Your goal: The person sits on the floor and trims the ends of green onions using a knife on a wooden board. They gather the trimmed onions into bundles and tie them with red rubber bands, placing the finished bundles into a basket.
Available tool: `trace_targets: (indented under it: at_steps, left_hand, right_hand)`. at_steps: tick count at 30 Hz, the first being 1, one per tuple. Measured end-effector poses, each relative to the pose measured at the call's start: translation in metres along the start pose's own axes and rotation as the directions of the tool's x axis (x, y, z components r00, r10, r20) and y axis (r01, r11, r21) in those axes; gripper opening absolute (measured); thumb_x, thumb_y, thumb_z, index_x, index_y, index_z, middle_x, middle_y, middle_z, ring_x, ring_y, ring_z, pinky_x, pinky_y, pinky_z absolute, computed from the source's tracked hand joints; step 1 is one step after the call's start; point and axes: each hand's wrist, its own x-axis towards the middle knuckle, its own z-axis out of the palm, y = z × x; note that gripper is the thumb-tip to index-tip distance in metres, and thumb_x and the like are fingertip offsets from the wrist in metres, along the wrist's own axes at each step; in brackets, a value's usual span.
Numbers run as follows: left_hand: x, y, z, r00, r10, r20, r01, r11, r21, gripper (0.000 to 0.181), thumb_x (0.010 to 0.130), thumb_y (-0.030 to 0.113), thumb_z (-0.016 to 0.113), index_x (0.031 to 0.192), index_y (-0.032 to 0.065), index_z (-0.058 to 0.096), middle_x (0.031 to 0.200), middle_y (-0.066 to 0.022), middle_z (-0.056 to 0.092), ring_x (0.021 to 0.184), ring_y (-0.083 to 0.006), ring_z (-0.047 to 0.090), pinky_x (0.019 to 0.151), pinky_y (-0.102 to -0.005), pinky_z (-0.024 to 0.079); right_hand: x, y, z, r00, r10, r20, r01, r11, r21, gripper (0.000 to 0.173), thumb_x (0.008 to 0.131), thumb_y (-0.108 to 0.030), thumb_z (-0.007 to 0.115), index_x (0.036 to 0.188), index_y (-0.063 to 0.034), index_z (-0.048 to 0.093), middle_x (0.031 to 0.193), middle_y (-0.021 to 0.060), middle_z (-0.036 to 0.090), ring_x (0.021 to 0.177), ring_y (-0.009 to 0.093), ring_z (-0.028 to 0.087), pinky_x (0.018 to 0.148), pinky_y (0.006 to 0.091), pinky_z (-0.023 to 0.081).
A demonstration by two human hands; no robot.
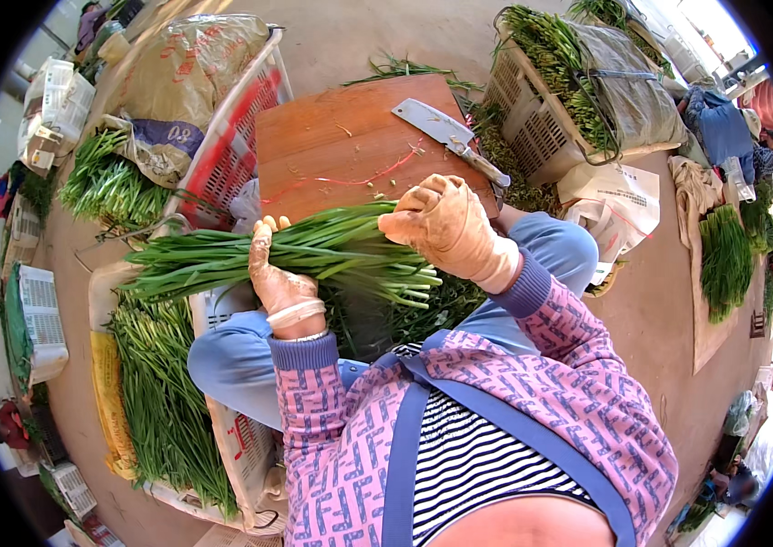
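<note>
A long bunch of green leafy stalks [338, 239], like garlic chives, lies sideways in my gloved left hand [280, 273], whose fingers curl around it from below. Above the bunch's right half is my gloved right hand [441, 222], its fingers bent into a fist at the upper edge of the stalks; whether it pinches a stalk is hidden. Beyond them stands a reddish-brown wooden board [331, 137] bearing a thin red string [372, 179], small plant scraps and a cleaver [434, 124] with its handle towards the right.
At my left stands a plastic crate [222, 424] filled with green stalks; a red-marked crate [242, 130] with a printed sack [188, 75] is farther off. Another crate [523, 116] of greens stands at the upper right, near a white bag [615, 198]. Other people sit at the far edges.
</note>
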Motion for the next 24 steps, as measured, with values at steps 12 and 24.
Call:
trace_targets:
  at_steps: [12, 24]
  left_hand:
    - [0.015, 0.038, -0.022, 0.997, 0.071, 0.033, -0.072, 0.997, 0.022, 0.011, 0.082, 0.014, 0.068, 0.092, 0.0093, 0.067, 0.098, -0.0037, 0.066, 0.097, -0.0196, 0.062, 0.088, -0.0471, 0.053]
    - [0.009, 0.026, -0.011, 0.985, 0.172, -0.016, -0.173, 0.982, -0.07, 0.012, 0.082, 0.01, 0.068, 0.094, 0.0074, 0.065, 0.096, -0.0044, 0.068, 0.094, -0.0213, 0.062, 0.089, -0.0417, 0.052]
  right_hand:
    - [-0.02, 0.029, -0.023, 0.921, 0.386, 0.058, -0.069, 0.015, 0.998, 0.012, 0.092, -0.008, 0.061, 0.103, -0.0051, 0.063, 0.099, 0.0066, 0.063, 0.091, 0.018, 0.059, 0.08, 0.0292, 0.048]
    - [0.046, -0.035, 0.021, 0.973, 0.206, 0.105, -0.215, 0.974, 0.078, 0.017, 0.08, -0.031, 0.07, 0.087, -0.0161, 0.065, 0.083, 0.0021, 0.063, 0.08, 0.026, 0.06, 0.07, 0.0393, 0.049]
